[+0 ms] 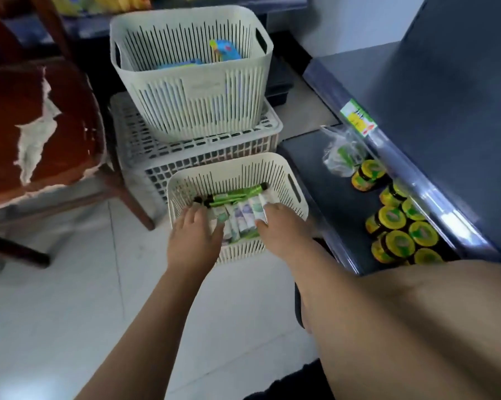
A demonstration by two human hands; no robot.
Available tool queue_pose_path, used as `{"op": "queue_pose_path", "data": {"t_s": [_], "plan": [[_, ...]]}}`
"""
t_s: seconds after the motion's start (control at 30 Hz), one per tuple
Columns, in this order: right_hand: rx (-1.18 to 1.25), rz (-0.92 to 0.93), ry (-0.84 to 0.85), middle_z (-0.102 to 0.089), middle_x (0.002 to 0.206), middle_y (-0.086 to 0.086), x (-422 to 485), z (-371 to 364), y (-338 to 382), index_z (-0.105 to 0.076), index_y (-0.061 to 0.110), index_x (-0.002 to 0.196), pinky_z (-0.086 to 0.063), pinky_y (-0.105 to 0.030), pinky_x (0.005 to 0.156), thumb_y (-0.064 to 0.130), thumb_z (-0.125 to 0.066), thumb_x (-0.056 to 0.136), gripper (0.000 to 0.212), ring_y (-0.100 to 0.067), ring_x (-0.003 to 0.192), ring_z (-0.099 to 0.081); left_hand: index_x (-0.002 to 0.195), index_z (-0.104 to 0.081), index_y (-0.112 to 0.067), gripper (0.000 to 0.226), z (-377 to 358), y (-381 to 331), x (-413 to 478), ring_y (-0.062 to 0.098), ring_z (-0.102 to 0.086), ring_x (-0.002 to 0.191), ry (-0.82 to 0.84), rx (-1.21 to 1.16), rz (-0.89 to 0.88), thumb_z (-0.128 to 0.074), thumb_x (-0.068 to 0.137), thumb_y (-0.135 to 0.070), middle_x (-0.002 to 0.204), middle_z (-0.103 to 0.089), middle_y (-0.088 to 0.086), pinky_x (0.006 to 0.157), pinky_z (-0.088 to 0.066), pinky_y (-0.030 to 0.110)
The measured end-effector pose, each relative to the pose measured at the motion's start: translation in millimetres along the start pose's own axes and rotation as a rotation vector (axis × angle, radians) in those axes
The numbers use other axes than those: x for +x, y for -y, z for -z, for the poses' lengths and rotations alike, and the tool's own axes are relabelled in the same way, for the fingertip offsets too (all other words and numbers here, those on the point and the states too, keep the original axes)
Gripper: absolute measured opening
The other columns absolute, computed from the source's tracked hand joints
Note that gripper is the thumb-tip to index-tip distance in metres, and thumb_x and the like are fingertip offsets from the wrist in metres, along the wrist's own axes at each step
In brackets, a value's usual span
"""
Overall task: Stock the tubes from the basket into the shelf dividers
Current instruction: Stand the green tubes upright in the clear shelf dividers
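A small cream basket (275, 164) stands on the floor in front of me. Inside it lie several green tubes (235, 195) with black caps and several white tubes (245, 215). Both my hands reach into it. My left hand (196, 236) rests on the left ends of the tubes with its fingers fairly straight. My right hand (281, 226) curls over the right ends of the white tubes, the thumb pressing on one; its fingertips are hidden. To the right is the low dark shelf (330, 197).
Several jars with yellow-green lids (393, 217) and a clear plastic bag (341, 157) sit on the shelf. An upper shelf edge with a price label (359, 118) overhangs it. A larger cream basket (191, 82) sits on a crate (197, 157) behind. A torn red chair (41, 125) stands left.
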State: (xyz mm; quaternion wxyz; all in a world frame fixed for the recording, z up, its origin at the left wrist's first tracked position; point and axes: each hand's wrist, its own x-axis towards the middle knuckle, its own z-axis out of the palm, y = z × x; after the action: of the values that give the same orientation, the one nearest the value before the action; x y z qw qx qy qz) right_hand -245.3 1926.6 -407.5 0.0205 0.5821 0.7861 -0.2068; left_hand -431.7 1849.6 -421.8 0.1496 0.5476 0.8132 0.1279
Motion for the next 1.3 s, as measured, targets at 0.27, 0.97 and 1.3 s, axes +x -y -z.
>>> {"op": "queue_pose_path", "data": {"t_s": [0.27, 0.97, 1.3], "plan": [[-0.056, -0.062, 0.214, -0.059, 0.105, -0.004, 121, -39, -19, -0.058, 0.018, 0.116, -0.054, -0.042, 0.082, 0.037, -0.052, 0.097, 0.028, -0.026, 0.093, -0.059, 0.146, -0.042, -0.012, 0.059, -52, 5, 74, 0.034, -0.043, 0.138, 0.247, -0.068, 0.370, -0.050, 0.098, -0.045, 0.151, -0.044, 0.011, 0.107, -0.044, 0.049], [-0.168, -0.008, 0.065, -0.045, 0.135, -0.017, 248, -149, 5, -0.058, 0.009, 0.127, -0.051, -0.045, 0.089, 0.015, -0.073, 0.082, 0.048, -0.035, 0.117, -0.050, 0.125, -0.061, -0.009, 0.027, -148, 57, 170, 0.030, -0.052, 0.079, 0.128, -0.231, 0.757, -0.054, 0.099, -0.011, 0.096, -0.057, 0.012, 0.060, -0.041, 0.032], [0.114, -0.075, 0.142, -0.057, 0.111, -0.011, 230, -172, -31, -0.059, 0.018, 0.117, -0.057, -0.045, 0.081, 0.011, -0.070, 0.088, 0.032, -0.033, 0.100, -0.062, 0.114, -0.063, -0.019, 0.025, -147, 61, 173, 0.018, -0.061, 0.062, 0.087, -0.402, 0.712, -0.071, 0.091, -0.026, 0.084, -0.063, 0.001, 0.043, -0.039, 0.023]]}}
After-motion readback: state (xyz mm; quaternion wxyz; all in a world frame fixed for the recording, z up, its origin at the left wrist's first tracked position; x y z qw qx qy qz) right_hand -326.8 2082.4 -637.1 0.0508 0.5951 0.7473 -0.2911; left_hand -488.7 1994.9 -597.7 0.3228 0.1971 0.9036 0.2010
